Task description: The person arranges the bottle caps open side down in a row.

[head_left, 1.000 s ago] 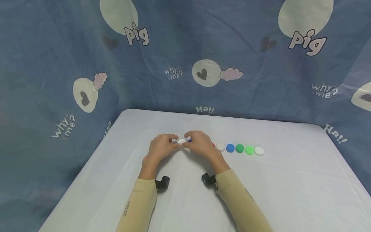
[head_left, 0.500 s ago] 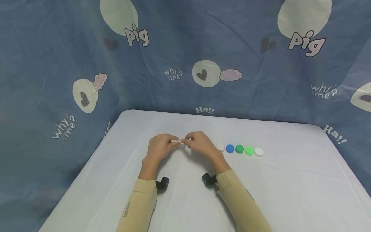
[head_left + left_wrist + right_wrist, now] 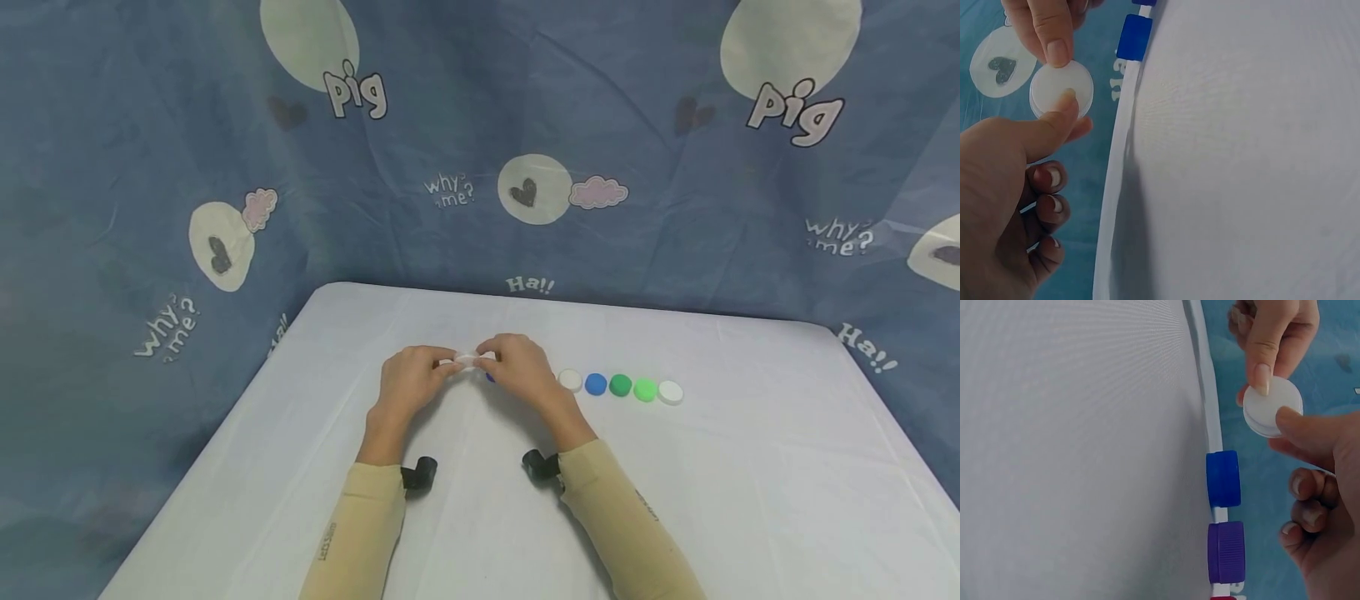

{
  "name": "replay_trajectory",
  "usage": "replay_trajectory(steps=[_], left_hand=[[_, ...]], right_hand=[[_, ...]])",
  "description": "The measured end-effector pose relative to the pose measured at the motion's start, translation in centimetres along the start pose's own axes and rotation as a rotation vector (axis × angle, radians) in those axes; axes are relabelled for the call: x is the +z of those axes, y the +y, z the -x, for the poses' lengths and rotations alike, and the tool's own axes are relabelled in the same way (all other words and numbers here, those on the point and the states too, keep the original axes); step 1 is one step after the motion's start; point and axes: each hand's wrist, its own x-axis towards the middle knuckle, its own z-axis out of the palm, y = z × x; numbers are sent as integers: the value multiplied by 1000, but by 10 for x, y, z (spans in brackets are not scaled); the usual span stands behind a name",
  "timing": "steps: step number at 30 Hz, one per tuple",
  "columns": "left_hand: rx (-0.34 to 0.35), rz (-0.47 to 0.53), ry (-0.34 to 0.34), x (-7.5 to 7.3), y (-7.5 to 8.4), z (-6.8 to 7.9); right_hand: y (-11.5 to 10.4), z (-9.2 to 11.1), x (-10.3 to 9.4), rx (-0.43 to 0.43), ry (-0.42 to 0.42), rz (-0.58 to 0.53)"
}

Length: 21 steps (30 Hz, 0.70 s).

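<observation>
A white bottle cap (image 3: 467, 360) is held up off the table between both hands in the head view. My left hand (image 3: 408, 383) pinches its left edge between thumb and fingertip. From the opposite side my right hand (image 3: 521, 367) grips it the same way. Both wrist views show the round face of the cap (image 3: 1046, 81) with a thumb pressed on it from each side. A blue cap (image 3: 1224, 478) and a ribbed purple cap (image 3: 1227, 553) stand on the table beside the right hand, which partly covers them in the head view.
A row of caps continues to the right: white (image 3: 570, 381), blue (image 3: 596, 384), dark green (image 3: 620, 385), bright green (image 3: 646, 390) and another white cap (image 3: 671, 392). A sliver of red shows at the bottom of the right wrist view. Behind the white table (image 3: 750, 467) hangs a blue printed cloth (image 3: 637, 250).
The held white cap has turned from showing its face to the head camera to a more edge-on tilt. My right hand's fingers have shifted on it, rising slightly. The row of caps has stayed put.
</observation>
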Motion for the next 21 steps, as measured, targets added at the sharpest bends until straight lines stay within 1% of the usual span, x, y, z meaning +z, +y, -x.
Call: replay_trajectory(steps=[6,10,15,21], left_hand=[[-7,32,-13,3,1,-1],[-2,31,-27,3,2,-1],[16,30,-31,2,1,0],[49,76,-23,1,1,-1]], right_hand=[[-1,2,-2,-9,26,14],[0,2,-1,-5,27,-8],[4,1,0,30,-2,-113],[8,1,-1,104,-65,-277]])
